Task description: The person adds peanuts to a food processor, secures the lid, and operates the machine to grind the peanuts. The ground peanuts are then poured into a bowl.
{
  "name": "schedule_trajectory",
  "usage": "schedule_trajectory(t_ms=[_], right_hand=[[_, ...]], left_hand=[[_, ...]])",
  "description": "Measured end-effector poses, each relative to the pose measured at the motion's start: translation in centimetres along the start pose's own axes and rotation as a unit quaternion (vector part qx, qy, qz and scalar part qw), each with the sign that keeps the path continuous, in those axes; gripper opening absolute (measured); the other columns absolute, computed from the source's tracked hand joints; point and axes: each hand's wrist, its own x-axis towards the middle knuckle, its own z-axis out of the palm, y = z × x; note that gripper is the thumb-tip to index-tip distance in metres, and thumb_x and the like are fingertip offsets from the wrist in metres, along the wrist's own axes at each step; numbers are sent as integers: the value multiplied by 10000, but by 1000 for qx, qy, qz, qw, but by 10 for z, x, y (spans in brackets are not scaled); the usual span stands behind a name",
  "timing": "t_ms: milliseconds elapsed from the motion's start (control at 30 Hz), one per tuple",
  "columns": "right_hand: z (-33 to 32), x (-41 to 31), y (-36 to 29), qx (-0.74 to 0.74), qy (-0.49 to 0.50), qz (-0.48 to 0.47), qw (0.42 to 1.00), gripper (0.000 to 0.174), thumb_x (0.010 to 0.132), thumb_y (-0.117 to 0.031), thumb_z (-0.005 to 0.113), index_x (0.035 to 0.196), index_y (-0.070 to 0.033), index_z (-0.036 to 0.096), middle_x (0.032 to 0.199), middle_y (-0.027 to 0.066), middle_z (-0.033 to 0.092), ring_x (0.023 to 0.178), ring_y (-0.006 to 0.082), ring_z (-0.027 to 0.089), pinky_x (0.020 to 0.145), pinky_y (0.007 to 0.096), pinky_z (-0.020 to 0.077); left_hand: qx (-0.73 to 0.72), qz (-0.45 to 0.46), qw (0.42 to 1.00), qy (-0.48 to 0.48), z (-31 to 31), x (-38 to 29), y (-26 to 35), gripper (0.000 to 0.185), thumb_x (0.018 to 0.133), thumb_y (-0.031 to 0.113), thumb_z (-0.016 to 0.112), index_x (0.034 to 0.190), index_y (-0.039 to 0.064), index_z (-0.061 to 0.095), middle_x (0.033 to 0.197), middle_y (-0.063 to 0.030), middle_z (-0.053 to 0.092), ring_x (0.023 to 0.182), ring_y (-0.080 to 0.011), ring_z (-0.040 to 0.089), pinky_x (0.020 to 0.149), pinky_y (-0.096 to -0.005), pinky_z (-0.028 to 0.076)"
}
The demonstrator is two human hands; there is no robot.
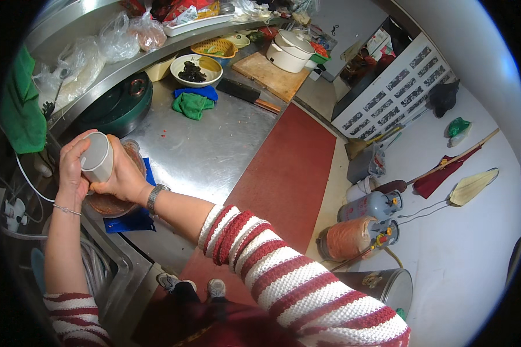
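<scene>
Both my hands grip a white, grey-topped appliance body (pixel 97 158), which looks like the motor unit of a food chopper. My left hand (pixel 72 167) wraps its left side, and my right hand (pixel 123 175) its right side, thumb low at the front. Beneath it stands a clear bowl (pixel 110 207) of reddish-brown minced food, partly hidden by my hands. A blue cloth (pixel 132 222) lies under the bowl on the steel counter (pixel 191 149).
Behind are a dark green basin (pixel 117 106), a green cloth (pixel 193 105), a bowl of black food (pixel 195 65), a cleaver (pixel 239 90) and a pot (pixel 291 51) on a wooden board (pixel 254 71). A shelf with plastic bags (pixel 119 39) overhangs the counter. Gas cylinders (pixel 364 206) stand by the wall.
</scene>
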Motion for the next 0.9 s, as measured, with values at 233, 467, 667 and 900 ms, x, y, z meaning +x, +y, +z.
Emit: schedule_trajectory(t_ms=[233,467,667,900], right_hand=[[2,0,-2,21,4,-7,1000,928,643,-138,836,1406,-29,318,1271,169,515,1219,312,530,1056,371,416],[0,3,-10,-8,25,20,999,934,615,-234,878,1380,-40,379,1226,174,574,1166,338,576,1012,391,455],[10,3,7,-59,12,-24,998,885,620,-312,888,1312,11,442,1223,186,558,1127,327,581,1000,406,466],[8,0,16,-5,-3,2,1000,937,634,-277,906,1339,5,356,1237,162,579,1134,251,590,970,377,493]], left_hand=[[2,12,1000,-6,0,-3,2,384,927,167,590,1225,-70,638,1084,-120,706,966,-183,682,886,-287,527],[-15,22,999,-29,-7,2,-3,385,927,154,585,1235,-71,638,1145,-144,693,1036,-210,671,942,-314,514],[-52,21,997,-57,-16,-1,-10,349,912,130,629,1206,-53,671,1162,-154,694,1058,-226,671,963,-367,532],[-61,24,997,-30,-2,2,-14,274,894,103,666,1113,-53,719,1083,-179,723,998,-250,702,908,-369,561]])
